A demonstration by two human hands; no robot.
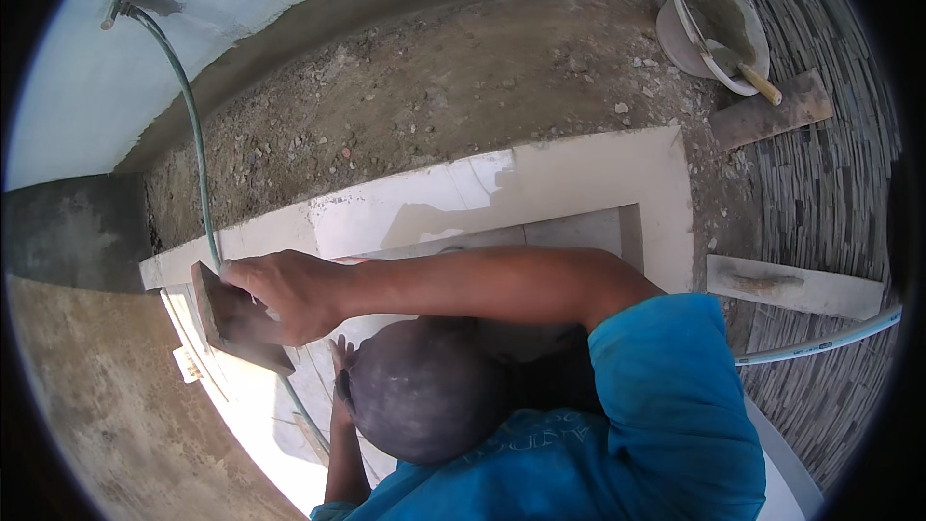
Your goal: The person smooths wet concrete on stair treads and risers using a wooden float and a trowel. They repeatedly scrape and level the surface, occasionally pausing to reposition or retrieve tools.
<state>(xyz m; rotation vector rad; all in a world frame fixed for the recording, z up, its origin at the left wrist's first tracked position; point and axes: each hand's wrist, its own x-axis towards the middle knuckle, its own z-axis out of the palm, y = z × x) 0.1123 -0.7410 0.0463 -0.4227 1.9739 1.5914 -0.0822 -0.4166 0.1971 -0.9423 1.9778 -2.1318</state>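
Note:
My right arm reaches leftward across the view. At its end my right hand (pixel 289 297) is closed on a plasterer's float (pixel 224 314), a brown flat board held tilted; its handle is hidden by my fingers. The board is beside the left end of a pale plastered ledge (pixel 579 169), close to a green hose (pixel 189 106). Lower down, my left hand (pixel 343 357) shows spread fingers near the pale tiled surface, with part of it hidden behind a dark rounded shape, which looks like my bent knee (pixel 424 391).
A white bucket (pixel 680 34) of grey mortar stands far right, with a wooden-handled trowel (pixel 759 84) in it. A brown board (pixel 776 114) and a pale handled float (pixel 796 287) lie nearby. Rubble-strewn soil (pixel 434 77) lies behind the ledge. A pale hose (pixel 825 340) crosses at right.

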